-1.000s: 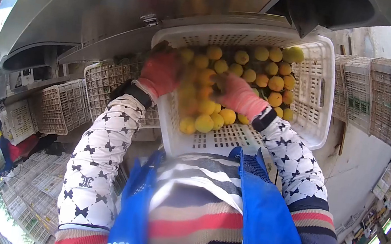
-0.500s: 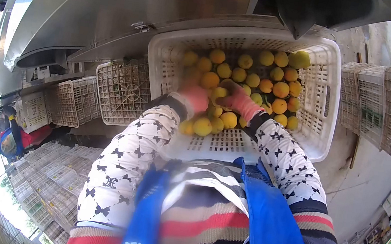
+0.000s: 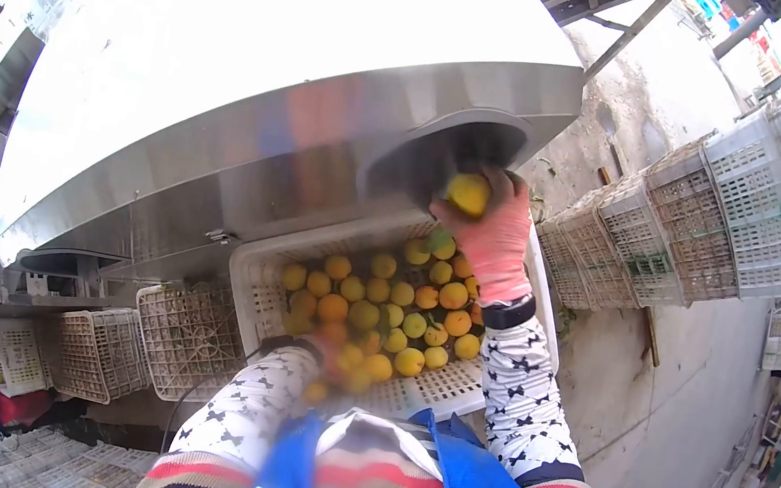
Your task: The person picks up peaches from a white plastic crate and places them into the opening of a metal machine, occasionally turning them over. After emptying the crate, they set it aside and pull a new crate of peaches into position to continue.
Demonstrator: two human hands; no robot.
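The steel machine fills the view from nine o'clock round to one, its bright sloping hood washed out by daylight and a dark round opening cut into its lower edge near the centre. Below that opening, at about six o'clock from it, sits the white plastic crate, touching the machine's underside and holding a good heap of yellow fruit that covers most of its floor. Off at three o'clock, stacked empty crates lean along the wall, and more empty crates lie at eight o'clock beside the full one. My right hand, in its pink glove, is raised to the mouth of the opening with its fingers wrapped round a single yellow fruit, held right at the lip and not yet let go. My left hand is down in the near corner of the crate among the fruit, too blurred for me to say whether it is closed on anything or only resting there. Judging by the pile, I reckon the work is nowhere near its end: one fruit is at the opening while dozens lie in the crate, so nearly the whole load is left to move.
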